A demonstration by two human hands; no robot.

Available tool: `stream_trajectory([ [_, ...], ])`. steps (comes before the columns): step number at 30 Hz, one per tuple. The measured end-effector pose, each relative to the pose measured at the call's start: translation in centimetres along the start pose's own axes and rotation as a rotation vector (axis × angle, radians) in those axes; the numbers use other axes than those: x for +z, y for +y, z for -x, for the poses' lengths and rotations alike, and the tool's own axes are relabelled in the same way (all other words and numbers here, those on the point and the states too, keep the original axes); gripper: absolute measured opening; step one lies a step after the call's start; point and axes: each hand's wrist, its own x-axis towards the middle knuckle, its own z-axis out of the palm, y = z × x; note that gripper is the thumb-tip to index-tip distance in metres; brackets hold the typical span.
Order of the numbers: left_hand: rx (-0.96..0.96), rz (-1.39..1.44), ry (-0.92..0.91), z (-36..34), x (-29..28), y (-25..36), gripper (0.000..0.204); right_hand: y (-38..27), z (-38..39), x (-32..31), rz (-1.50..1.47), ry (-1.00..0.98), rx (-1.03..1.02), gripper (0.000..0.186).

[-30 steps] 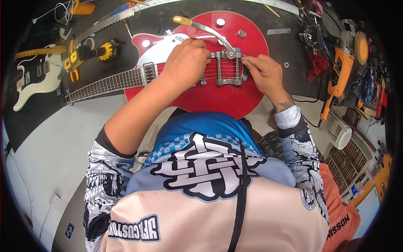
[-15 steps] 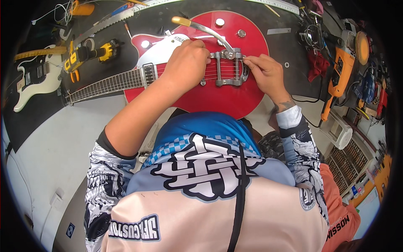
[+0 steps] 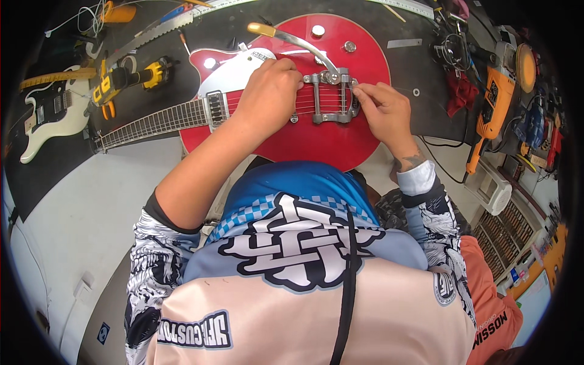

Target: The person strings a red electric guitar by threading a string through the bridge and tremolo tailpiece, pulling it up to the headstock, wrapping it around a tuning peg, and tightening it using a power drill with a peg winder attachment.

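Observation:
A red electric guitar (image 3: 292, 143) lies across the dark bench in front of me, its fretted neck (image 3: 155, 125) pointing left. My left hand (image 3: 272, 91) rests over the strings beside the metal bridge, fingers curled and their tips mostly hidden. On the other side of the metal vibrato tailpiece (image 3: 331, 118), my right hand (image 3: 384, 108) pinches with thumb and forefinger at its right end. What lies in that pinch is too small to make out. The curved vibrato arm (image 3: 304, 45) with a yellowish tip swings away above the strings. A white pickguard (image 3: 234, 68) shows past my left hand.
A yellow-black cordless drill (image 3: 131, 80) and a white guitar body (image 3: 58, 115) lie at left. A saw (image 3: 149, 38) and a long ruler (image 3: 237, 3) are at the back. On the right are an orange power tool (image 3: 494, 106), a red cloth (image 3: 460, 97) and a metal washer (image 3: 416, 92).
Both hands keep nearly the same places on the guitar. My right hand has shifted very slightly, and the left forearm has moved slightly right.

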Motion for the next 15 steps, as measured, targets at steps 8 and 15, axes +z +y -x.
stream_trajectory([
  [8,-0.006,-0.043,-0.023,0.2,-0.2,0.3,0.010,1.1,-0.3,0.5,-0.152,-0.044,0.087,0.016],
  [15,-0.030,-0.068,-0.015,0.1,0.1,0.8,0.010,1.2,-0.2,0.8,-0.253,-0.068,0.154,0.017],
])
